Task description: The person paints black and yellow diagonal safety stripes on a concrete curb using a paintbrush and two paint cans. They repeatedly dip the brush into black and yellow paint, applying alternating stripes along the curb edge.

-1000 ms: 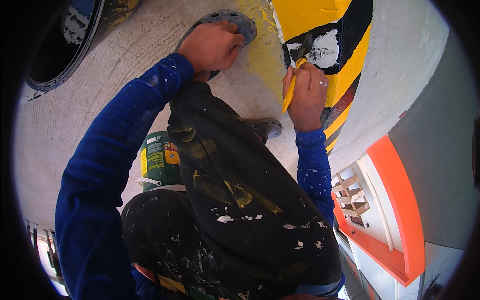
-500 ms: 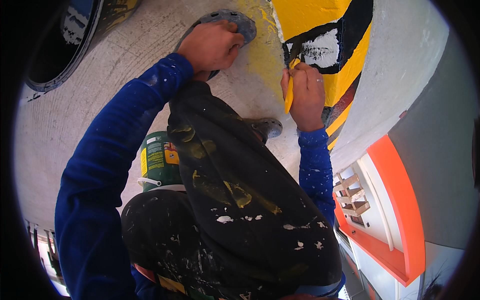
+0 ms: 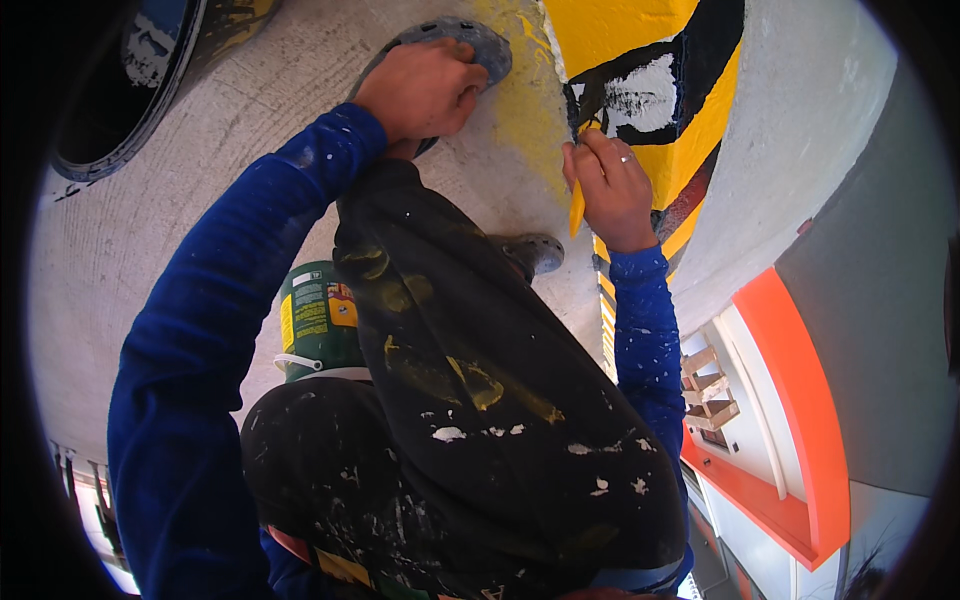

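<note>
My right hand (image 3: 615, 195) is closed around the yellow handle of a paintbrush (image 3: 577, 205). The brush's dark tip meets the black painted band (image 3: 710, 60) on the yellow wall base, beside a white patch (image 3: 645, 95). At my knee, my left hand (image 3: 420, 92) is curled into a loose fist above a grey shoe (image 3: 490, 50); nothing shows in its fingers. Paint spots mark my dark trousers (image 3: 470, 390) and blue sleeves.
A green bucket (image 3: 322, 325) with a white handle stands on the concrete floor beside my leg. A dark, wide-mouthed container (image 3: 110, 125) is at the upper left. Another shoe (image 3: 543, 253) is near the wall's foot. An orange frame (image 3: 800, 400) lies to the right.
My right hand has shifted slightly down and to the right, and its forearm has swung right, baring more striped edge. The brush handle is tilted more upright. My left hand has stayed in place.
</note>
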{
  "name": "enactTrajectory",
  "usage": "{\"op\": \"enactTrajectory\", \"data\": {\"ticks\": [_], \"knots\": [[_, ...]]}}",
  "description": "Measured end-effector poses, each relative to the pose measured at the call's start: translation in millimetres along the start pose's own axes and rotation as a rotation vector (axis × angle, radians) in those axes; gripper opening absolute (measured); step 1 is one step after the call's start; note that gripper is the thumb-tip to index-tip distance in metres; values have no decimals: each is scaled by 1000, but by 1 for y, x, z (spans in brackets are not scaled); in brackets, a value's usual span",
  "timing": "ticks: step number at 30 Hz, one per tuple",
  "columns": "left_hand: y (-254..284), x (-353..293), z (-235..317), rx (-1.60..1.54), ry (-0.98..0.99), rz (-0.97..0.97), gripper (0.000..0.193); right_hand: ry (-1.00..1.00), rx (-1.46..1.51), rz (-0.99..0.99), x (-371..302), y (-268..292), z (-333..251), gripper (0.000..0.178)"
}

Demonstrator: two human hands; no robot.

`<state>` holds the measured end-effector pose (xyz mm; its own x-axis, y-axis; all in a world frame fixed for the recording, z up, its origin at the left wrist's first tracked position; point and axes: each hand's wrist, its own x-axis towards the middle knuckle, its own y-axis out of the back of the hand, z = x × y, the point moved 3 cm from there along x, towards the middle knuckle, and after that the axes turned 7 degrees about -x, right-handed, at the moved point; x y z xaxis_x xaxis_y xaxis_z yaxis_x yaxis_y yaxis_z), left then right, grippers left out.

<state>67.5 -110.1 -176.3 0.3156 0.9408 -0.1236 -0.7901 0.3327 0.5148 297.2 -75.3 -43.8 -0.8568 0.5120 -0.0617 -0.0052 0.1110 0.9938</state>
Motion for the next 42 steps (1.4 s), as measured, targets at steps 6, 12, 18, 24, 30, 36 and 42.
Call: {"op": "enactTrajectory", "data": {"ticks": [6,12,18,24,30,36,42], "knots": [[1,1,1,11,6,-12,17,80,-4,-113,0,-4,1,13],[-2,1,-1,10,0,0,17,146,-71,-255,-1,-12,-6,15],[-2,1,-1,10,-12,5,17,134,-67,-304,-2,-18,-10,15],[1,1,0,7,-7,-11,17,120,-92,-293,-3,-23,-7,13],[-1,1,-1,11,-6,-8,17,119,-131,-262,1,-20,-6,12],[0,1,-1,8,-8,-6,17,112,-141,-229,1,-20,-5,15],[-3,0,-2,1,5,-4,15,98,-155,-233,1,-20,-5,20]]}}
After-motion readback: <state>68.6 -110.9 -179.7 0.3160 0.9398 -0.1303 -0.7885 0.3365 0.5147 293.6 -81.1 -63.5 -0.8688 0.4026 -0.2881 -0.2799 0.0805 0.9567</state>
